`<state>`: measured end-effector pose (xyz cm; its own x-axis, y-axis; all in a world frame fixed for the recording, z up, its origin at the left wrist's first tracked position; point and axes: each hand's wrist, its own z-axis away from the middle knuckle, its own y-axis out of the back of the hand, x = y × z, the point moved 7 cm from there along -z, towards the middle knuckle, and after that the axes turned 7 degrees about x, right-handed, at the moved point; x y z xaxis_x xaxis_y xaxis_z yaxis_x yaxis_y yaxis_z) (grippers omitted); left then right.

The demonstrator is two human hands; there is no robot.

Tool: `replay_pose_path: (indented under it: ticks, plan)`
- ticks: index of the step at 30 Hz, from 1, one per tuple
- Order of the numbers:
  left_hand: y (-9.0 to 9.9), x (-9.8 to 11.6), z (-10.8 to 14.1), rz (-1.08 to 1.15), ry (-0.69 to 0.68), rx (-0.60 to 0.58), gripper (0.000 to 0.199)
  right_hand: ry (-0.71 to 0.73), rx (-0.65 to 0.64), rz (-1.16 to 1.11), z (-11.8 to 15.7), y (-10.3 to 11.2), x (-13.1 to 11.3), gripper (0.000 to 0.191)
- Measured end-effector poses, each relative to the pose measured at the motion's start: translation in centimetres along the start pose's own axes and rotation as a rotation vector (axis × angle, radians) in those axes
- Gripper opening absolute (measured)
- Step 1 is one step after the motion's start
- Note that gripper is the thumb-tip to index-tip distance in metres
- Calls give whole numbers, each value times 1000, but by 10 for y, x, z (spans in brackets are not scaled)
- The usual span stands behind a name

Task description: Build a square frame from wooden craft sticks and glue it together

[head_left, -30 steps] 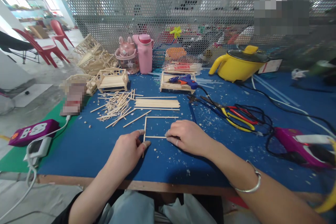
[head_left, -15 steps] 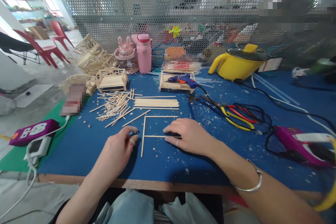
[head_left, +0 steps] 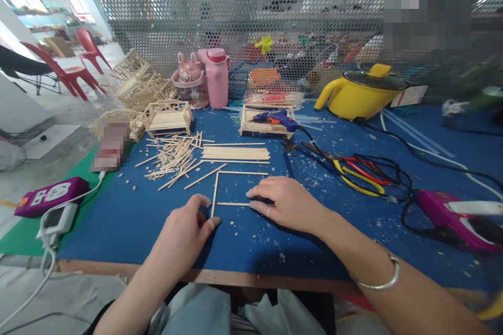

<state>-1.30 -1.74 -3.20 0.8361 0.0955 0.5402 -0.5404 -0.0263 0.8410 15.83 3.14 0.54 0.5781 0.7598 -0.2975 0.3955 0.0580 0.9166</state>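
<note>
My left hand (head_left: 188,227) is at the lower end of an upright-lying wooden stick (head_left: 215,193), its thumb over that end and its index fingertip at the stick's left side. My right hand (head_left: 277,200) has thumb and fingertips at the right end of a short horizontal wooden stick (head_left: 233,203). That stick's left end points at the middle of the upright-lying one, with a small gap. A third thin stick (head_left: 243,172) runs right from the top corner. Some fingertips wear pale covers. All three sticks lie flat on the blue mat (head_left: 243,251).
Behind lie a row of sticks (head_left: 236,153) and a loose stick pile (head_left: 176,159). A blue glue gun (head_left: 281,119) rests on a small wooden frame. Yellow-handled scissors (head_left: 357,178) and cables lie right. A yellow pot (head_left: 359,95) and pink bottle (head_left: 217,81) stand behind.
My left hand has moved right and down onto the upright-lying stick's lower end. The short stick's left end now sits slightly apart from it. My right hand stays nearly in place.
</note>
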Motion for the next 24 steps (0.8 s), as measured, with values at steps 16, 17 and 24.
replay_pose_path:
  ticks: [16, 17, 24]
  plan:
    - [-1, 6, -8, -185, 15, 0, 26, -60, 57, 28, 3, 15, 14, 20]
    - [-1, 7, -9, -195, 17, -2, 25, -108, 112, 47, 4, 25, 23, 19]
    - [-2, 10, -8, -233, 6, 8, 23, -576, 560, 244, 45, 112, 96, 18]
